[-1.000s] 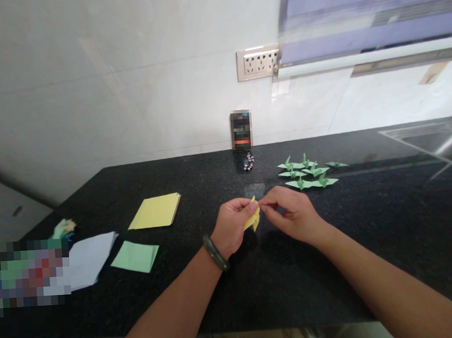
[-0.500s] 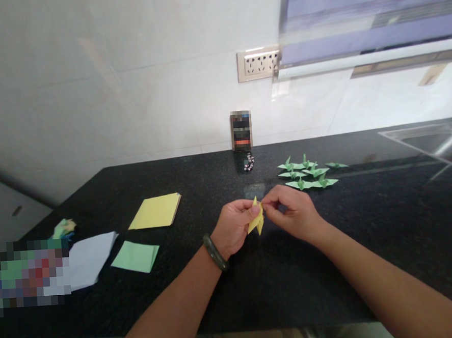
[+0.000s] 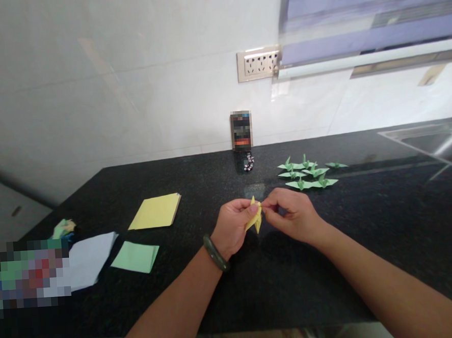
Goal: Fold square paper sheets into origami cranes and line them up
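Note:
Above the dark counter, my left hand (image 3: pixel 235 224) pinches a small folded yellow paper crane (image 3: pixel 257 222) between thumb and fingers. A dark green bangle (image 3: pixel 216 253) circles that wrist. From the other side, my right hand (image 3: pixel 292 211) closes thumb and forefinger on the crane's right tip. Part of the crane is hidden behind my left thumb. Beyond my right hand, several finished green paper cranes (image 3: pixel 315 172) stand in a loose group.
Left on the counter (image 3: pixel 203 298) lie a yellow paper stack (image 3: pixel 154 212), a green sheet (image 3: pixel 135 256), white paper (image 3: pixel 90 260) and crumpled paper (image 3: pixel 64 228). A phone-like object (image 3: pixel 241 131) leans on the wall beside a beaded strap (image 3: pixel 250 162). A sink (image 3: pixel 434 141) lies far right.
The yellow paper crane has shifted slightly left and turned a little in my left hand. My right fingertips stay at its tip, with the hand slightly lower.

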`<move>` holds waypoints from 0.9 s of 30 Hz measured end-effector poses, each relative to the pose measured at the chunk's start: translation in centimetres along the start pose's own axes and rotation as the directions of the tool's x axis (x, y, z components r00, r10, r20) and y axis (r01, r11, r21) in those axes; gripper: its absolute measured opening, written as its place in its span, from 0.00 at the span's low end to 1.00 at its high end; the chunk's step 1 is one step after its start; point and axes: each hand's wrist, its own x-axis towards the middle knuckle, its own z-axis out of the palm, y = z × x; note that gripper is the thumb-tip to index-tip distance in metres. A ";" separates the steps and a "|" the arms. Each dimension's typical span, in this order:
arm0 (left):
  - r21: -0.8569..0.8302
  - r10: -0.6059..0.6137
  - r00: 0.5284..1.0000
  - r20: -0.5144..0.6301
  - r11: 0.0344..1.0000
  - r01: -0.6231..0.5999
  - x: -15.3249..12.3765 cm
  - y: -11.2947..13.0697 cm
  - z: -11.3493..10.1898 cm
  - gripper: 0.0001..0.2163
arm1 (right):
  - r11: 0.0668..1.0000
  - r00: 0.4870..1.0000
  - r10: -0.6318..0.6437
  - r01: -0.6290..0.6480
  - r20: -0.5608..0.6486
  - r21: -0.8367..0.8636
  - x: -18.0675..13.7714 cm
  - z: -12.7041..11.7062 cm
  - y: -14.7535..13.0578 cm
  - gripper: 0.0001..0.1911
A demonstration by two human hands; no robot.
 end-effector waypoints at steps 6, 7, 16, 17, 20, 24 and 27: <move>0.168 0.117 0.992 -0.039 0.980 -0.109 0.1 -0.2 -0.2 0.08 | 0.999 1.000 0.030 -0.030 0.002 -0.032 0.0 0.0 -0.1 0.05; 0.193 0.137 0.989 -0.047 0.973 -0.126 0.1 -0.2 -0.2 0.08 | 0.999 0.999 0.038 -0.038 0.006 -0.037 0.0 0.0 -0.2 0.05; 0.224 0.152 0.988 -0.035 0.965 -0.140 0.2 -0.4 -0.3 0.09 | 0.993 0.996 0.089 -0.086 0.032 -0.076 0.1 0.0 -0.4 0.05; 0.215 0.146 0.989 -0.029 0.967 -0.136 0.2 -0.5 -0.4 0.09 | 0.994 0.996 0.087 -0.084 0.031 -0.073 0.1 -0.1 -0.4 0.05; 0.193 0.140 0.990 -0.008 0.972 -0.136 0.2 -0.6 -0.5 0.09 | 0.995 0.996 0.089 -0.088 0.027 -0.048 0.1 -0.1 -0.5 0.05; 0.190 0.136 0.991 0.002 0.973 -0.134 0.3 -0.6 -0.7 0.09 | 0.978 0.980 0.192 -0.196 0.051 0.070 0.1 -0.3 -0.4 0.07; 0.205 0.143 0.990 0.019 0.968 -0.144 0.3 -0.6 -0.7 0.09 | 0.916 0.930 0.362 -0.368 0.066 0.162 0.1 -0.2 -0.2 0.09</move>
